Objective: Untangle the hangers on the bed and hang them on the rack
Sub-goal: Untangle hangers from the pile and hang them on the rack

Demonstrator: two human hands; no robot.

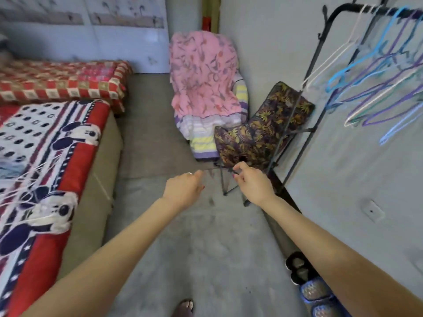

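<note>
A tangle of thin white hangers [29, 179] lies on the bed's red, white and navy cartoon blanket [75, 143] at the left. The black rack [343, 8] stands at the upper right, and several blue, purple and white hangers [375, 88] hang on its bar. Both my arms reach forward over the grey floor. My left hand [183, 188] has its fingers curled. My right hand [251, 181] has thumb and fingertips drawn together near a thin dark line. Blur hides whether either hand holds anything.
A folding chair draped in a pink cloth [203, 83] stands ahead, with a dark floral cushion [263, 131] leaning beside it at the rack's foot. A second bed with a red checked cover [64, 81] lies at the far left. Slippers [315, 291] sit by the right wall.
</note>
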